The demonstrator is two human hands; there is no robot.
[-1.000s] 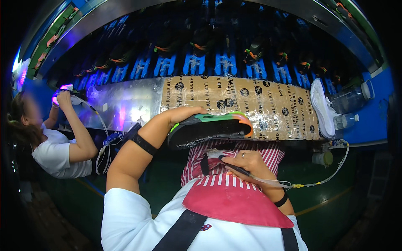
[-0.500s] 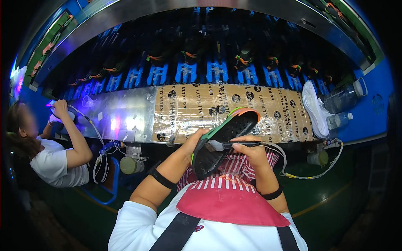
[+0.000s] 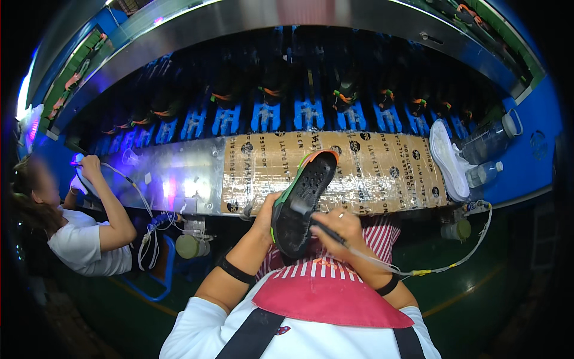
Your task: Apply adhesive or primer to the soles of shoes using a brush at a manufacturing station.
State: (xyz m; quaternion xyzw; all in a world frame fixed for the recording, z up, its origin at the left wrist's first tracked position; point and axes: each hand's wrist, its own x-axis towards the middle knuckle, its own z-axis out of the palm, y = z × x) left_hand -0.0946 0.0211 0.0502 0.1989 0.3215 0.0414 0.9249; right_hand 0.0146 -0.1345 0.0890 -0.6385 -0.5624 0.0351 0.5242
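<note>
A shoe sole (image 3: 317, 172), black and dotted with small holes inside, with a green and orange rim, is held upright and slightly tilted above my lap. My left hand (image 3: 266, 214) grips its left edge near the middle. In my right hand (image 3: 342, 231) is a brush (image 3: 328, 230) with a dark handle, joined to a thin hose (image 3: 382, 263) that trails off to the right. The pale bristles, blurred by motion, are at the middle of the sole's inner face. Part of my left fingers is hidden behind the sole.
A cardboard-covered bench (image 3: 382, 173) lies ahead, with a white shoe sole (image 3: 445, 161) and clear plastic bottles (image 3: 490, 139) at its right. Behind it, blue racks (image 3: 309, 113) carry dark shoe parts. A co-worker (image 3: 84, 233) sits at the left, holding a piece of work.
The sole has turned more upright, its orange end shifting left. My right hand has moved left and lower, and the brush handle now slants up toward the sole instead of lying nearly level.
</note>
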